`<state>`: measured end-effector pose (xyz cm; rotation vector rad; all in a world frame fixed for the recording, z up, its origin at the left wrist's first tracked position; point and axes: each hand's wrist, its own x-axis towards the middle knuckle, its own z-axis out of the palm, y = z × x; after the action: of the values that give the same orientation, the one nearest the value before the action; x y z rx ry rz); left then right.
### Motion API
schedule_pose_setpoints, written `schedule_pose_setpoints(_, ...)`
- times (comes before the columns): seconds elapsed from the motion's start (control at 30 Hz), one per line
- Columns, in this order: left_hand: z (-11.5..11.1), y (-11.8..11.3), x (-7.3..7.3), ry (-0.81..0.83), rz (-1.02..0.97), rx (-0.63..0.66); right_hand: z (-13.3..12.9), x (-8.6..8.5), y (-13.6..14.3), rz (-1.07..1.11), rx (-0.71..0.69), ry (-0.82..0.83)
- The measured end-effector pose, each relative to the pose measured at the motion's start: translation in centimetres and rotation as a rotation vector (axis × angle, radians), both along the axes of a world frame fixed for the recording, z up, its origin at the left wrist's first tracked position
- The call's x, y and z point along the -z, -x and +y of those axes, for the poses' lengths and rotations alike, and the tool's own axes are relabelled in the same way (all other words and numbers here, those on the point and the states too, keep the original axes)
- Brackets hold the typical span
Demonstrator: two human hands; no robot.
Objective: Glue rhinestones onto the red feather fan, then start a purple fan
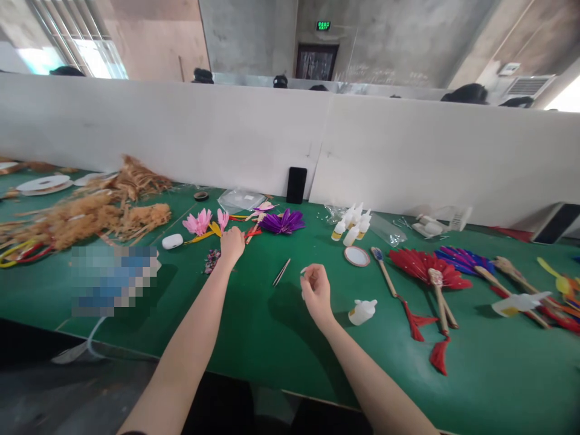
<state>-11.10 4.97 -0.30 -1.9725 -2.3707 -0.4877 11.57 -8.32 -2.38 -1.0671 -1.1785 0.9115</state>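
Observation:
My left hand (232, 244) reaches to the petals, with its fingers closed and their tips hidden behind the knuckles. Around it are pink petals (198, 222), a yellow petal piece (214, 229), a purple feather fan (283, 222) and a patch of small dark beads (211, 261). My right hand (316, 290) hovers over the green table, its fingers curled into a pinch. A pale sliver shows at those fingertips, too small to name. Tweezers (281, 272) lie between both hands. A small white glue bottle (363, 312) sits just right of my right hand.
Several glue bottles (350, 223) stand behind a round white lid (357, 256). Red feather fans (428, 269) with tassels lie at right. Tan dried fibre bundles (86, 217) and a white earbud case (172, 241) are at left. A phone (296, 185) leans on the white partition (181, 133).

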Motion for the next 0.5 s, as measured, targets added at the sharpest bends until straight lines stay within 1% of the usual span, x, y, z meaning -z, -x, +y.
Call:
schedule_pose_setpoints(0.1, -0.2, -0.3, -0.2, -0.044, -0.026, 0.017, 0.0, 0.2, 0.2, -0.004, 0.02, 0.012)
schedule_pose_setpoints(0.2, -0.1, -1.4, 0.3, -0.042, -0.068, 0.043, 0.1, 0.3, 0.4, -0.017, 0.026, 0.017)
schedule_pose_setpoints(0.3, 0.5, -2.3, 0.9, -0.009, -0.14, 0.032, 0.3, 0.4, 0.5, -0.034, 0.021, 0.021)
schedule_pose_setpoints(0.4, 1.4, -2.0, 0.8, 0.011, -0.243, 0.0, 0.6, 0.6, 0.4, -0.044, 0.019, 0.033)
schedule_pose_setpoints(0.5, 2.1, -1.0, 0.1, -0.008, -0.351, -0.026, 0.9, 0.7, 0.2, -0.045, 0.014, 0.046)
